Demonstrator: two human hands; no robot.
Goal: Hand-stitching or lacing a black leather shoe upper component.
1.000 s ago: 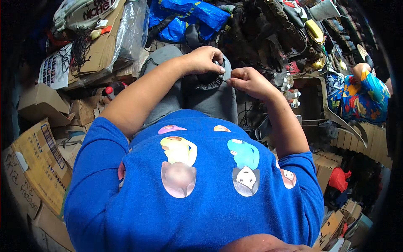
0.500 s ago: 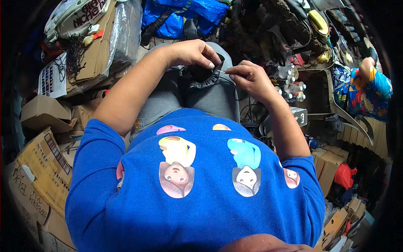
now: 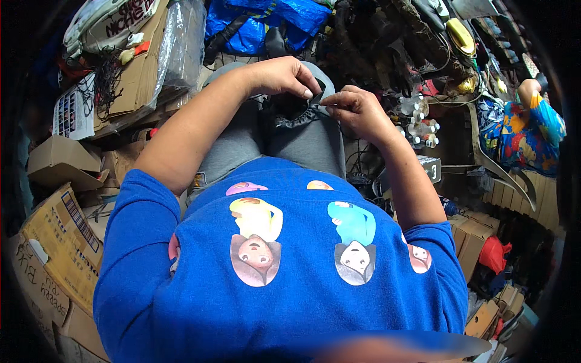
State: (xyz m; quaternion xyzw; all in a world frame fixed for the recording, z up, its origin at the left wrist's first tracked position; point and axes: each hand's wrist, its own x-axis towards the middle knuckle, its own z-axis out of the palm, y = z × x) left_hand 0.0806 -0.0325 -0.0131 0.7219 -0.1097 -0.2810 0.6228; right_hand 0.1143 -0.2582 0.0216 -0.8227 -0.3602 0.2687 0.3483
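Note:
On my knees lies a small black piece with a puckered, stitched-looking edge [image 3: 298, 119]; its exact kind is not clear. My left hand [image 3: 289, 77] reaches over it from the left, thumb and fingers pinching its far right edge. Close beside, my right hand [image 3: 362, 115] is closed in a pinch at that same edge. A thin, pale, needle-like tool [image 3: 321, 106] shows a little at the right fingertips, most of it hidden. The fingertips of both hands are nearly touching. Grey trousers [image 3: 233, 136] lie under the piece.
Small clear bottles [image 3: 422, 128] stand right of my knees. Beyond my knees is a blue plastic bag [image 3: 254, 24]. Flattened cardboard [image 3: 136, 78] and boxes [image 3: 63, 160] crowd the left. Far right, another person's arm [image 3: 530, 91] shows above bright patterned cloth [image 3: 520, 136].
My right hand has moved slightly left, closer to the black piece, and less of the thin tool shows. My left hand keeps its pinch. The other person's arm at far right has shifted.

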